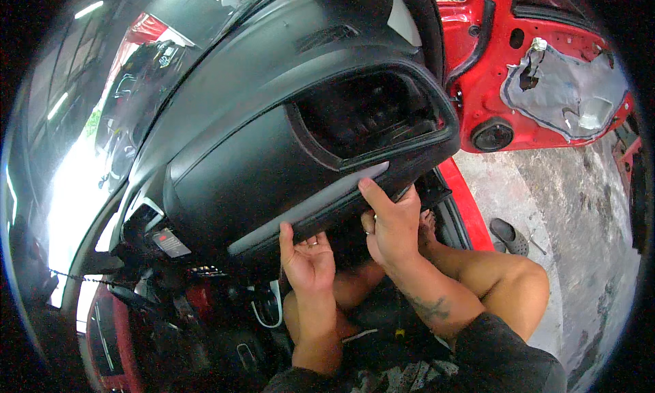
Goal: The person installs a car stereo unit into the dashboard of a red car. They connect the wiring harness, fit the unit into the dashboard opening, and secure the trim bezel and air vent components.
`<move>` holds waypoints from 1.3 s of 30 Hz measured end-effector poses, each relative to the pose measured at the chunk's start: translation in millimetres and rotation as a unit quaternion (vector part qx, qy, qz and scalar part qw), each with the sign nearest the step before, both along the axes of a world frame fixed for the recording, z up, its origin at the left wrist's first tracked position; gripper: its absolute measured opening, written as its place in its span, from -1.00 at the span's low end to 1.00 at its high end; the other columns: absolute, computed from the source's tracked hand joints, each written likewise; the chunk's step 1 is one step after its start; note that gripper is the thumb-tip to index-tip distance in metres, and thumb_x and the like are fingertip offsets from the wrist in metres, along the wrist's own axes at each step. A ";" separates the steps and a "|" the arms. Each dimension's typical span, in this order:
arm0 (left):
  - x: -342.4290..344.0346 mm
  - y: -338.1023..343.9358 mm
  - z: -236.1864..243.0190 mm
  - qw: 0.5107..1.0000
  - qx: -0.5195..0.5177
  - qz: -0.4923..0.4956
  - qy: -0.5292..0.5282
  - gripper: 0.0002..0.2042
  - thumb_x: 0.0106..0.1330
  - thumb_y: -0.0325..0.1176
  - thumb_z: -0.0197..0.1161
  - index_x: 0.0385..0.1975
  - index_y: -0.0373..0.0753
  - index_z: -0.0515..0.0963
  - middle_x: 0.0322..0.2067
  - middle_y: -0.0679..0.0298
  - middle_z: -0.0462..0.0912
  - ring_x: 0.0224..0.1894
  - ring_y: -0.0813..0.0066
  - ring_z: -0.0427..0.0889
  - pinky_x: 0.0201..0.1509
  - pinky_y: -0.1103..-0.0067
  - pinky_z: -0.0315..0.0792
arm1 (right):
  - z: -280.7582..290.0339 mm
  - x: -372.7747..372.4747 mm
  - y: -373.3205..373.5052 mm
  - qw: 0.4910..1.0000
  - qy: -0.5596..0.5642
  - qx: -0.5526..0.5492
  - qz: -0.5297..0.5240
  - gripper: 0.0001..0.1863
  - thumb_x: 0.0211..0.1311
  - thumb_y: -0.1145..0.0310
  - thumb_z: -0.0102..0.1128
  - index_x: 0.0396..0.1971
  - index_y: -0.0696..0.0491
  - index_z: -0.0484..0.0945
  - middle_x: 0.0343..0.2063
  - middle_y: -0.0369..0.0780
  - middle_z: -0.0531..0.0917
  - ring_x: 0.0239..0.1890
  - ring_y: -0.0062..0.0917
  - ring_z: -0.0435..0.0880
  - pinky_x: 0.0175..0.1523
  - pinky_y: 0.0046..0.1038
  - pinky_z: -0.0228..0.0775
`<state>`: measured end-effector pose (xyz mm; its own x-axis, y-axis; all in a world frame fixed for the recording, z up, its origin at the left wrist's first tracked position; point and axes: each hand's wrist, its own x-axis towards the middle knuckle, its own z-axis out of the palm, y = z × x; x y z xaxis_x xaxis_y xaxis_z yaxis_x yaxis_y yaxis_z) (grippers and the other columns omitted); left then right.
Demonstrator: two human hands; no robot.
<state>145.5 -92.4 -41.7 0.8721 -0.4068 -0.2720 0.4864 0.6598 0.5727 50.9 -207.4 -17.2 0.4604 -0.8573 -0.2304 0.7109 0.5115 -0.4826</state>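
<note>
A black car dashboard (239, 154) spans the middle of the view, with a smooth grey trim strip (314, 200) along its lower edge. My left hand (310, 262) pinches that lower edge, its thumb up against the front and its fingers curled below. Further right, my right hand (394, 222) grips the same edge, thumb pressed on the strip near its right end. The right fingertips are partly hidden under the panel. Above the strip, at the dashboard's right, is a large rounded opening (365, 117) with a dark inside.
A red car door (471, 86) stands open at the far right, its inner metal and a round speaker (492, 134) showing. Below it a grey clog (510, 235) lies on the concrete floor. The windshield (177, 65) rises at the left. My bent legs are under the dashboard.
</note>
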 end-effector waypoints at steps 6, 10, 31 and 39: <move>1.0 -0.9 0.0 1.000 0.015 0.012 0.013 -0.80 0.35 -0.23 0.41 -0.18 -0.20 0.66 -0.24 0.30 0.76 -0.15 0.41 0.68 0.11 0.45 0.52 | 9.8 6.1 5.0 0.999 -0.012 0.028 -0.035 -0.67 0.23 0.59 0.38 -0.11 -0.02 0.47 -0.35 -0.39 0.63 -0.59 -0.78 0.47 -0.68 -0.64 0.11; 0.4 -5.1 2.0 1.000 0.024 0.014 0.011 -0.78 0.35 -0.21 0.41 -0.17 -0.19 0.67 -0.24 0.30 0.75 -0.19 0.41 0.68 0.06 0.48 0.52 | 10.2 9.9 7.4 0.998 -0.028 0.021 -0.058 -0.67 0.23 0.59 0.38 -0.10 -0.05 0.49 -0.34 -0.40 0.64 -0.57 -0.79 0.49 -0.68 -0.66 0.11; 23.9 -6.2 -45.3 0.975 -0.196 -0.090 -0.057 -0.68 0.40 -0.31 0.30 0.07 -0.32 0.59 0.11 0.02 0.68 0.20 0.11 0.62 0.38 0.24 0.43 | -47.8 7.0 -39.4 0.978 -0.170 -0.079 0.089 -0.68 0.19 0.49 0.43 -0.07 -0.06 0.58 -0.32 -0.41 0.68 -0.47 -0.75 0.55 -0.58 -0.70 0.24; 32.1 -7.8 -52.0 0.948 -0.271 -0.136 -0.093 -0.66 0.31 -0.41 0.30 0.06 -0.35 0.59 0.11 0.01 0.67 0.20 0.08 0.62 0.44 0.20 0.38 | -69.4 12.5 -47.4 0.963 -0.219 -0.117 0.106 -0.45 0.11 0.47 0.46 0.12 0.02 0.46 -0.16 -0.34 0.66 -0.43 -0.72 0.57 -0.56 -0.72 0.27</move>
<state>177.6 -100.2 -93.6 0.7274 -0.6596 0.1893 0.6048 0.7465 0.2775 63.4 -254.8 -86.6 0.6396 -0.7384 0.2137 0.7644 0.5813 -0.2789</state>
